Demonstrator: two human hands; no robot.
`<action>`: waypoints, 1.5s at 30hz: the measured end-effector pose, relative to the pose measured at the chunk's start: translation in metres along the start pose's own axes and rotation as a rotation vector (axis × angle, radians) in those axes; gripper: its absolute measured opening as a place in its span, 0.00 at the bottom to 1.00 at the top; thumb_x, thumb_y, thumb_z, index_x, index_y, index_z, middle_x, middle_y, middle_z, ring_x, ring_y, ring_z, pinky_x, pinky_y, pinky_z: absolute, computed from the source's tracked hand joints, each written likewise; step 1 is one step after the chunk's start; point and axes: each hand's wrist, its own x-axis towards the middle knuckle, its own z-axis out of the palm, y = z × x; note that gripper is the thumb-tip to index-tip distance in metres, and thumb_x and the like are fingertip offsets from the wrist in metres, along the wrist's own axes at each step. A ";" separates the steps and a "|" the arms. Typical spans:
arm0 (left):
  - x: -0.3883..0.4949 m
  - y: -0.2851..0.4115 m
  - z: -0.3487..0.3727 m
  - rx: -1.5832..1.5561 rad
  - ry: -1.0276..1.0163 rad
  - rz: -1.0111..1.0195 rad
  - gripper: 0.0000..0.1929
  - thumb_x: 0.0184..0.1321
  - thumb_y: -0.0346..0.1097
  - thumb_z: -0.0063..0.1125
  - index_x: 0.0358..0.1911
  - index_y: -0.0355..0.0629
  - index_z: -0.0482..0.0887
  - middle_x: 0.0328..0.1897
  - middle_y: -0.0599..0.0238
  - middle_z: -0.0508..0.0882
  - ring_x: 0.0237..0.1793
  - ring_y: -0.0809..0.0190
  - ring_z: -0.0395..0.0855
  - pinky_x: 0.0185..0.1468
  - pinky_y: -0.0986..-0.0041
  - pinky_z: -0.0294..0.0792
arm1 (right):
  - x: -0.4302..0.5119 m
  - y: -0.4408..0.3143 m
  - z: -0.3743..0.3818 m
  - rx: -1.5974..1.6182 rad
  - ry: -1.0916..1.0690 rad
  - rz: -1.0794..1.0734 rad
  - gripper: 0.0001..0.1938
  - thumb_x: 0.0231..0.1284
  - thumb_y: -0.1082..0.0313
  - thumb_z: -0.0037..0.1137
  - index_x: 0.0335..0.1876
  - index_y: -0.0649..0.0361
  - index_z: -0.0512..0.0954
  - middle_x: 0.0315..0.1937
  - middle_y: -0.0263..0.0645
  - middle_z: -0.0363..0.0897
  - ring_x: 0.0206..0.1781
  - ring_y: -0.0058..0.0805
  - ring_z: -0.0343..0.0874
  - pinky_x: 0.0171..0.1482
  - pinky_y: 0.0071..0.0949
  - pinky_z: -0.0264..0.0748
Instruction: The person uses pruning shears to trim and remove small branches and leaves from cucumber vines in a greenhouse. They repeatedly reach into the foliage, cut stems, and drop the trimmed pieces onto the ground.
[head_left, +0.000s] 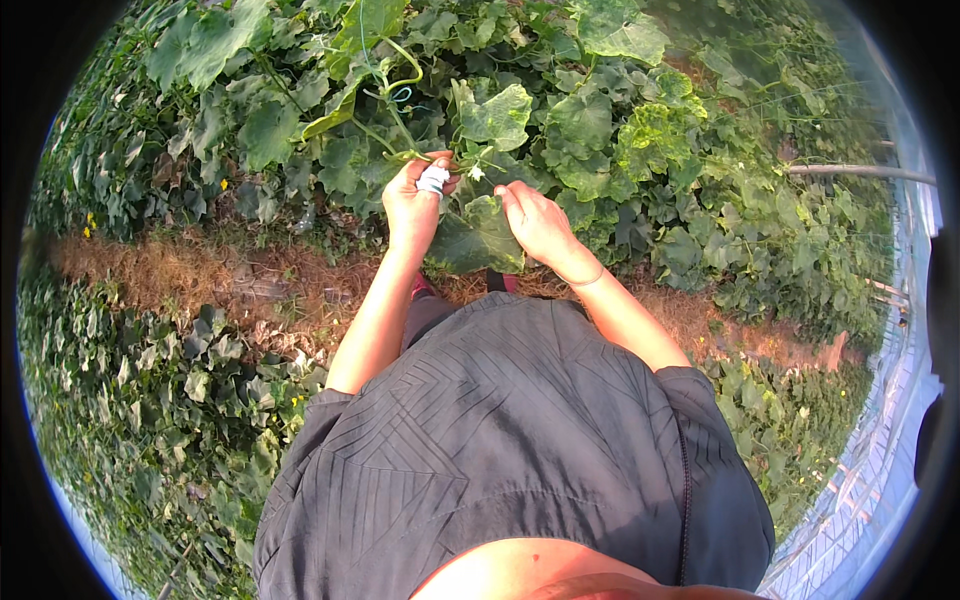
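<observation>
My left hand (417, 196) is closed on the green stem of a climbing vine (400, 120), with white wrapping (433, 180) around a finger. Right of it, my right hand (536, 221) has thumb and forefinger pinched together near a thin green shoot; whether they grip its tip cannot be told. A small pale flower or bud (475, 173) shows between the hands. Just below, a broad green leaf (476, 238) hangs. Thin blue-green twine (363, 34) runs down to the vine above my left hand, with a loop (402, 94) beside the stem.
Dense leafy vines (585, 127) fill the area ahead. A strip of dry straw and soil (247, 281) crosses at my feet, with another leafy row (172, 420) behind it. A pale pole (862, 172) and plastic sheeting (885, 457) stand at the right.
</observation>
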 end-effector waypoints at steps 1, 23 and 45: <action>-0.001 0.000 0.000 0.005 0.001 0.004 0.09 0.69 0.33 0.57 0.45 0.37 0.86 0.37 0.64 0.87 0.34 0.69 0.86 0.38 0.80 0.78 | 0.001 0.002 0.005 -0.002 -0.051 0.066 0.22 0.74 0.48 0.40 0.46 0.62 0.74 0.39 0.54 0.82 0.44 0.57 0.81 0.45 0.48 0.76; -0.002 0.007 -0.007 -0.218 0.083 -0.197 0.14 0.71 0.38 0.54 0.47 0.31 0.81 0.40 0.54 0.86 0.36 0.62 0.89 0.40 0.76 0.82 | 0.042 0.019 0.049 0.669 -0.170 0.271 0.22 0.72 0.47 0.49 0.40 0.64 0.77 0.28 0.36 0.77 0.34 0.23 0.74 0.40 0.29 0.72; -0.039 -0.020 0.020 0.800 -0.144 0.137 0.09 0.57 0.34 0.60 0.38 0.37 0.85 0.31 0.44 0.85 0.36 0.42 0.86 0.41 0.58 0.76 | 0.041 -0.054 0.017 1.312 0.104 0.190 0.10 0.66 0.69 0.60 0.47 0.59 0.72 0.36 0.41 0.84 0.20 0.13 0.68 0.22 0.14 0.66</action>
